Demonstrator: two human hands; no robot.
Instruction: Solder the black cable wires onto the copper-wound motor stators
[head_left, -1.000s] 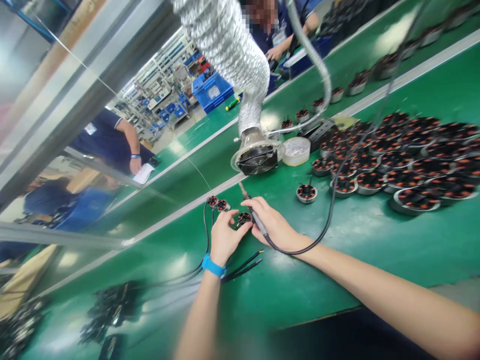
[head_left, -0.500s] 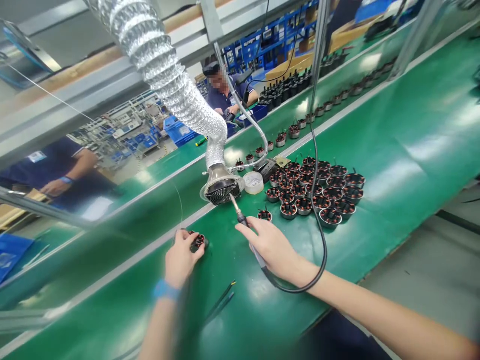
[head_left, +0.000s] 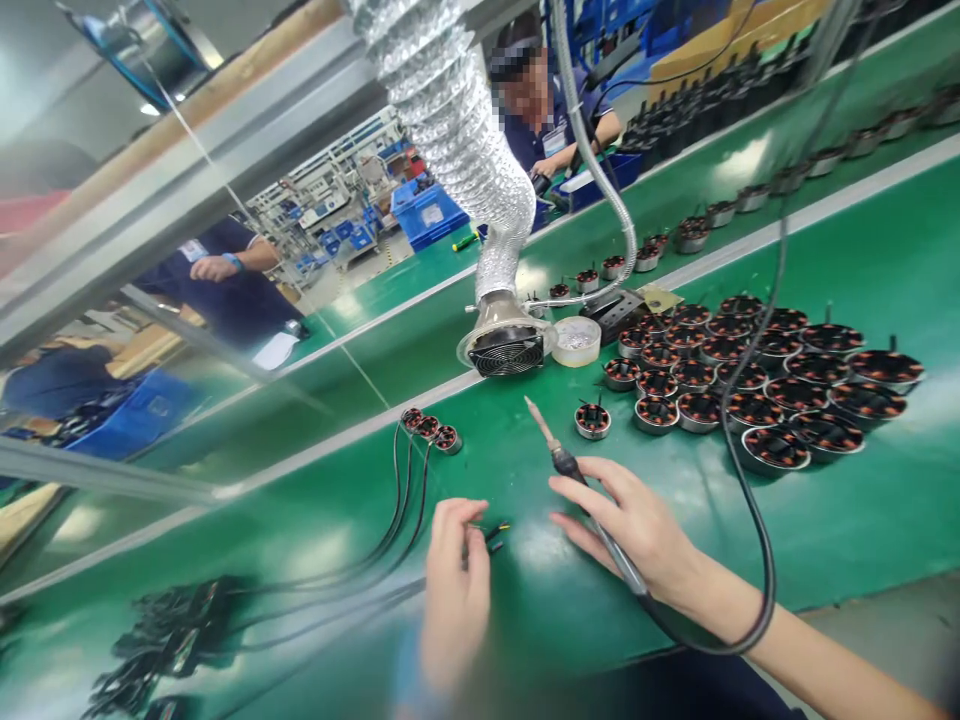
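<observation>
Soldering iron (head_left: 561, 458) above green factory workbench (head_left: 862, 500)

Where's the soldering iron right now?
The soldering iron sits centre of the head view, in the right hand, tip up near the lone stator and extractor fan.

bench top (head_left: 862, 520): we see glossy green, crossed by a pale stripe from 8 to 2 o'clock.
soldering iron (head_left: 566, 465): we see a black grip and a dull pale tip.
cord (head_left: 757, 560): black.
wire ends (head_left: 495, 530): black with yellowish tips, at the iron's 8 o'clock.
stators (head_left: 750, 385): we see orange-copper windings in silver rims, at 2 o'clock.
duct (head_left: 465, 130): ribbed silver, at 12 o'clock.
crates (head_left: 427, 212): blue, at 11 o'clock.
</observation>
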